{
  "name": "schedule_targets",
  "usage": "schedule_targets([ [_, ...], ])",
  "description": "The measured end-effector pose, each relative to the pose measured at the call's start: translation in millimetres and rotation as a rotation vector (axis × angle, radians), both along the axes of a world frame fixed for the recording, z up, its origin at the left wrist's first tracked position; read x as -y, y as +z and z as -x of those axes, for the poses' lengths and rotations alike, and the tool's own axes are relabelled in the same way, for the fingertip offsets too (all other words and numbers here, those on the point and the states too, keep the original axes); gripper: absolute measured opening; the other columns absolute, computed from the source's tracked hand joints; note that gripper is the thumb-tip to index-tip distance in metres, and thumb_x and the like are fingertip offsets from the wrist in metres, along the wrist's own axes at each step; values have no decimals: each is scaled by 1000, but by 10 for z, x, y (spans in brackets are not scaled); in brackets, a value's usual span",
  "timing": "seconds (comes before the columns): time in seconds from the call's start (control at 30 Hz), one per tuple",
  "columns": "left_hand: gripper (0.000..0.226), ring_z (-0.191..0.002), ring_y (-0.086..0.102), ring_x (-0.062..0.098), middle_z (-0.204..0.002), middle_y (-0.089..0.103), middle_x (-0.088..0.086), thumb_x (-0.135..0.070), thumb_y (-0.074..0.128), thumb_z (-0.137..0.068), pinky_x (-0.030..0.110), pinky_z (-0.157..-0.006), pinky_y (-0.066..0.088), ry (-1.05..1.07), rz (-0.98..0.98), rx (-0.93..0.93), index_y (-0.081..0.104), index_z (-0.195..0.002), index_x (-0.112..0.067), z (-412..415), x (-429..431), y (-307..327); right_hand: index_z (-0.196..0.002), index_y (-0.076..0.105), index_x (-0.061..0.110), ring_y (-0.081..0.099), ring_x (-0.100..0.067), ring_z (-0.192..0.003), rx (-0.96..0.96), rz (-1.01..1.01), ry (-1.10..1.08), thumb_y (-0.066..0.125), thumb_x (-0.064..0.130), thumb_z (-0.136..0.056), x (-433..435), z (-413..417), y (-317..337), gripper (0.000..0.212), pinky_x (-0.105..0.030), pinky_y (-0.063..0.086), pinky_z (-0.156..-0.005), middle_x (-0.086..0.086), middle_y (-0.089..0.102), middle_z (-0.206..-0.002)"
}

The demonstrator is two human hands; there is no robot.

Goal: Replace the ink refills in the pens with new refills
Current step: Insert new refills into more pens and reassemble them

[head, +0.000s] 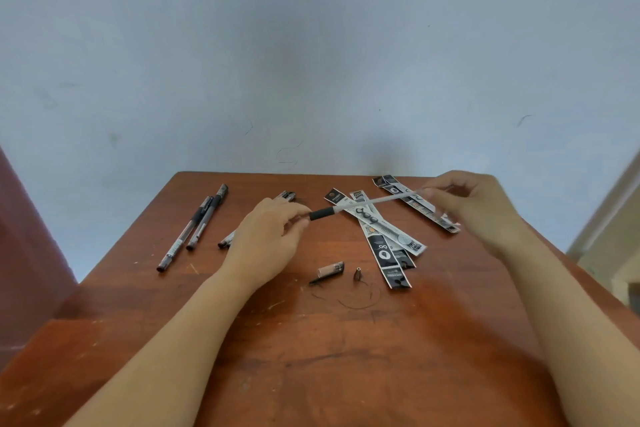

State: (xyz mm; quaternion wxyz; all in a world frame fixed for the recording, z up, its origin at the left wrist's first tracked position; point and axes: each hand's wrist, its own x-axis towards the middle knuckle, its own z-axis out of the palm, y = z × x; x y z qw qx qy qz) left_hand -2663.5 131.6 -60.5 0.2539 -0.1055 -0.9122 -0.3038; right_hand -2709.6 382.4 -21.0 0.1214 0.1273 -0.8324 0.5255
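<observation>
Head view: pen barrel [367, 205] is being held in the air above the wooden table [311, 357], running between both hands, w/ the black grip section toward the left hand [273, 232] and the clear end toward the right hand [474, 208].

Left hand: fingers [294, 210] are curling together and pinching at the grip-end tip of the barrel; whether a refill tip is sitting between them cannot be told. Right hand: thumb and forefinger are pinching the clear far end of the barrel, remaining fingers loosely bent.

Positions rel. to the barrel:
- Refill packets [388, 239], black-and-white, are lying fanned on the table directly under and nearer the person than the barrel.
- One more packet [415, 204] is lying under the barrel's clear end, beneath the right hand.
- Pen cap [330, 270] and small metal tip cone [358, 274] are lying nearer the person than the barrel, apart from each other.
- Two assembled pens [194, 229] are lying side by side well left of the barrel.
- Two further pens [228, 239] are lying partly hidden behind the left hand.
</observation>
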Motion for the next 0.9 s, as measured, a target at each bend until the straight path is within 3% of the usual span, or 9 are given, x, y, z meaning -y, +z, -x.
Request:
schedule_targets([
  [0.1,23,-80,42,10,-82,53,-6,-16,51,-90,11,-65,31,60,-29,-15,62,-110,-14,2,15,2,-65,64,18,45,1,-39,-42,193,-212,61,5,-81,-267,111,18,21,-12,36,-42,8,57,-48],
  [0.17,23,-81,44,11,-84,55,-4,-16,51,-89,14,-65,33,75,-43,-16,62,-110,-14,-1,19,4,-76,64,10,52,0,-43,-66,270,-452,57,6,-82,-477,196,-25,10,-14,39,-47,4,56,-60],
  [0.3,22,-84,47,14,-88,59,-1,-17,51,-89,25,-73,37,75,-52,0,62,-109,-14,-18,19,-2,-95,67,-1,55,-25,-75,-22,147,-819,53,10,-81,-832,378,-244,22,-31,42,-69,-3,57,-68],
  [0.53,22,-86,49,14,-91,60,1,-16,51,-89,27,-77,39,81,-47,13,62,-108,-14,-26,28,-8,-81,65,8,51,-42,-103,187,-259,-870,46,9,-81,-836,405,-420,19,-35,41,-72,-21,63,-95],
  [0.77,22,-87,49,14,-92,61,0,-16,51,-89,27,-77,39,78,-56,17,63,-108,-14,-28,15,6,-101,64,1,39,-39,-114,234,-471,-899,45,10,-85,-800,434,-421,26,-40,40,-82,-23,55,-113],
  [0.9,22,-86,46,13,-88,55,-5,-16,51,-89,25,-76,35,80,-45,27,63,-109,-14,-19,20,-7,-101,63,-3,39,-39,-113,243,-548,-914,43,8,-86,-778,431,-405,27,-42,40,-86,-24,52,-113],
])
